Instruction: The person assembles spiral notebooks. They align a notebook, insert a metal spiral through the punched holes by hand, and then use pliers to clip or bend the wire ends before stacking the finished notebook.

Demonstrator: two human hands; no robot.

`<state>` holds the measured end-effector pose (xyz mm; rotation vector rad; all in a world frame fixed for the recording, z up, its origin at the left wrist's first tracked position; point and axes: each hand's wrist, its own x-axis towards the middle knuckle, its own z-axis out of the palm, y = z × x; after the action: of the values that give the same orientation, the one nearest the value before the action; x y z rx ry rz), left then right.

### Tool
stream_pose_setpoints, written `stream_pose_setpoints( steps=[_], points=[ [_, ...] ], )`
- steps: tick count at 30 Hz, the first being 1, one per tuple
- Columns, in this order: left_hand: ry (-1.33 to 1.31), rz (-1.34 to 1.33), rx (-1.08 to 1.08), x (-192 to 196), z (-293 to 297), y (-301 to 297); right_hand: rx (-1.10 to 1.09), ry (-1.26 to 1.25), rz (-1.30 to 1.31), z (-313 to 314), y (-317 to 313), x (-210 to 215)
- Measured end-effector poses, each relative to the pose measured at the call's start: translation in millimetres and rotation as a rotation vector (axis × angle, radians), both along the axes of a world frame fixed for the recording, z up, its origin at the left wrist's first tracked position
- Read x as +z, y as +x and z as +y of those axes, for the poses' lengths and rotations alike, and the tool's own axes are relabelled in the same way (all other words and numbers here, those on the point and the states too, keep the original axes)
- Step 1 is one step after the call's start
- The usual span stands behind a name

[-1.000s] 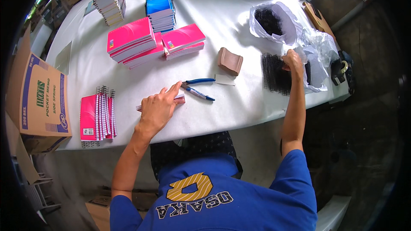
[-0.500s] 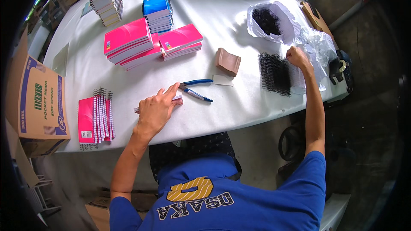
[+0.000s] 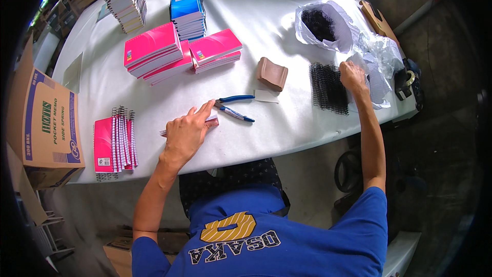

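Near the table's front edge, my left hand (image 3: 185,131) is closed over a small pink memo pad (image 3: 212,121), most of which lies hidden under the palm. Its fingertips come close to the blue-handled pliers (image 3: 233,110). My right hand (image 3: 353,76) is curled at the right edge of a bunch of black spiral binding coils (image 3: 328,90); whatever its fingers pinch is hidden. To the left lies a row of pink memo pads (image 3: 104,143) with coils sticking out past their ends. A brown curved block (image 3: 272,74) stands beyond the pliers, beside a small pale card (image 3: 266,96).
Pink notebooks (image 3: 154,46) are stacked mid-table, with blue notebooks (image 3: 187,7) and a yellow-covered stack (image 3: 123,0) behind. A white bag (image 3: 344,20) of black coils sits at the right by crumpled plastic (image 3: 382,54). An open cardboard box (image 3: 54,123) flanks the left edge.
My right hand has shifted slightly left, onto the edge of the coil bunch. My left hand and the memo pad stay where they were.
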<state>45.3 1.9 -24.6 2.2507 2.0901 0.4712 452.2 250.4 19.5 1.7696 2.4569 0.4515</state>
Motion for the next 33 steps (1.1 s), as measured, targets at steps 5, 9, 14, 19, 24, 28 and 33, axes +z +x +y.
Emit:
stream_pose_setpoints(
  steps=[5,9,14,19,24,28,33],
  points=[
    [-0.011,-0.003,0.003,3,-1,1,0.098,0.186,0.153,-11,-10,-10],
    [0.028,-0.014,-0.017,2,0,4,0.172,0.143,0.292,-11,15,-34],
    [-0.007,0.053,-0.025,7,-1,3,0.127,0.113,0.346,-23,-3,-26],
    [0.018,0.035,-0.021,1,-1,0,-0.006,0.393,0.308,-57,-53,-14],
    [0.022,0.023,0.006,2,0,3,0.158,0.229,0.571,-73,-78,-64],
    [0.057,0.014,-0.021,-1,-2,1,0.21,0.254,0.67,-68,-74,-73],
    [0.044,0.01,-0.01,1,-2,1,-0.004,0.15,0.36,-56,-59,-59]
  ],
)
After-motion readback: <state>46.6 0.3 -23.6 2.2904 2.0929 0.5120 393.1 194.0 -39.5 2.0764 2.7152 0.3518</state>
